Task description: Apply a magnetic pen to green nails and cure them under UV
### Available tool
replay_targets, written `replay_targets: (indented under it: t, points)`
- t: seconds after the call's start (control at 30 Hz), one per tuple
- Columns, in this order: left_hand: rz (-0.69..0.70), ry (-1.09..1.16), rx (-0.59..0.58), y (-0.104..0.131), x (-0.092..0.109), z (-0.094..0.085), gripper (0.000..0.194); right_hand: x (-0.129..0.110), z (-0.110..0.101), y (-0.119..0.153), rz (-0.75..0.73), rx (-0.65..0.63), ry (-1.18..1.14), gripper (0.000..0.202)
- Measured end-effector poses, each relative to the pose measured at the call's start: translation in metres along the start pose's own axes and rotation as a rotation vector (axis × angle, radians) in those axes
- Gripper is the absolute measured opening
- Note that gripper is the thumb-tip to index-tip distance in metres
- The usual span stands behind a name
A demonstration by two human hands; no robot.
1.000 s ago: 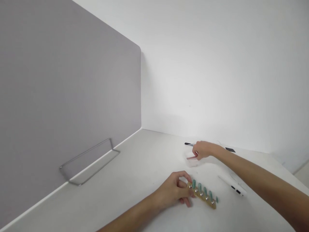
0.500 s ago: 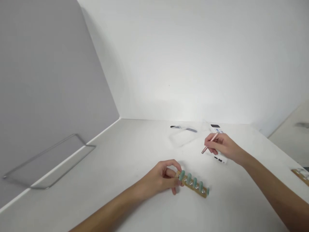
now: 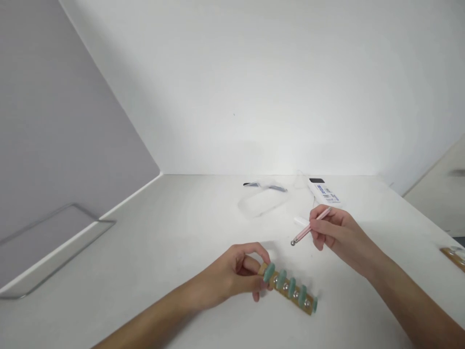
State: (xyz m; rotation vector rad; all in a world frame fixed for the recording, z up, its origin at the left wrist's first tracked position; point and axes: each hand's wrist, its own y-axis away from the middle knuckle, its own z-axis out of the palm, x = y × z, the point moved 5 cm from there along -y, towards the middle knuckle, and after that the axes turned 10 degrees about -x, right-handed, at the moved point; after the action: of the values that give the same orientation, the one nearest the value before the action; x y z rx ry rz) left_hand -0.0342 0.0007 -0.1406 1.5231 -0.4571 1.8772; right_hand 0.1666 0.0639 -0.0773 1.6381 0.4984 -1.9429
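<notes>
My left hand pinches the near-left end of a wooden strip. Along the strip run several green nail tips with shiny silver balls between them. The strip tilts down to the right. In my right hand is a pink dotting pen, its silver ball end pointing down and left. That ball is above and behind the strip, apart from the nail tips.
At the back lies a white box with a black end and blue print, near a clear looped item with dark strips. A wire frame stands left. Another wooden strip is at the right edge.
The view has shifted, so the wire frame and back items sit further left. My right hand has brought the pen lower and closer to the strip; the left hand keeps its hold.
</notes>
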Motion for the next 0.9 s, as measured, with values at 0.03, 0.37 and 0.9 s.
replay_targets:
  t: [0.03,0.37,0.9]
  points:
    - [0.010,0.022,-0.007,0.001,-0.002,-0.001,0.022,0.003,0.001,-0.002,0.017,-0.005,-0.002,0.017]
    - [0.007,0.101,-0.043,0.004,-0.001,-0.003,0.011,0.032,0.013,-0.012,0.035,-0.074,-0.028,0.015]
    - [-0.041,0.064,-0.068,0.006,-0.001,-0.005,0.014,0.012,0.033,0.003,-0.206,-0.003,0.516,0.014]
